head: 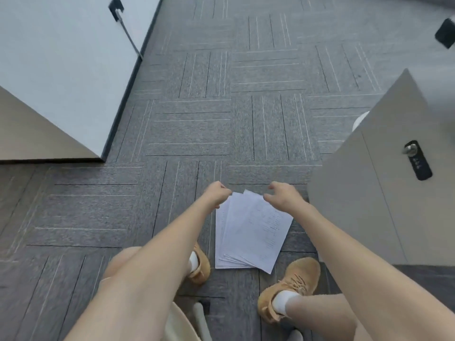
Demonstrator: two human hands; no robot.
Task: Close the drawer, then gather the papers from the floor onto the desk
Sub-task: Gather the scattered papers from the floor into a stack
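Observation:
Several white printed sheets of paper (251, 230) lie fanned in a loose stack on the grey carpet between my feet. My left hand (218, 193) pinches the stack's top left corner with its fingers closed. My right hand (283, 196) hovers over the top right corner, fingers curled and spread, touching or nearly touching the top sheet. The beige drawer cabinet (374, 193) with a lock stands at the right, its front flush. The desk (29, 129) shows as a beige surface at the left edge.
A white panel (69, 70) with a dark base runs along the left. My tan shoes (290, 284) stand on either side of the stack. A white round object (359, 120) peeks out behind the cabinet. A dark object (445, 35) sits at far right.

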